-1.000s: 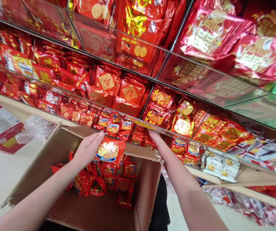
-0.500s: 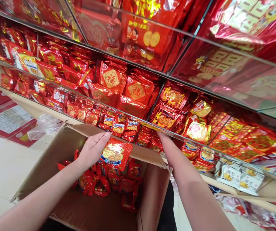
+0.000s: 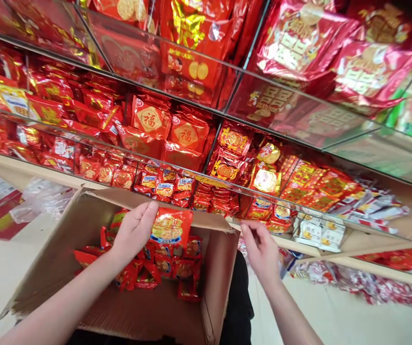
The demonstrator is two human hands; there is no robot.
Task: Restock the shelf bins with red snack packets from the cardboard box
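My left hand (image 3: 137, 227) is closed on a red biscuit packet (image 3: 170, 227), its thumb along the packet's left edge. That packet hangs upright above the open cardboard box (image 3: 220, 278). Inside the box lie several more red packets (image 3: 163, 265), partly hidden under my left hand and forearm. My right hand (image 3: 261, 247) is just right of the box, close to the front edge of the shelf (image 3: 310, 247). Its fingers are loosely curled and a little apart, with nothing visible in them.
Clear shelf panels front rows of red packets (image 3: 152, 120). White packets (image 3: 319, 234) fill a lower compartment at the right. Plastic bags (image 3: 46, 196) lie on the floor at left, and red-and-white wrapped goods (image 3: 357, 280) sit low at right.
My right hand has come out of the shelf compartment and back beside the box. The left hand keeps its packet over the box. The view has shifted to the right.
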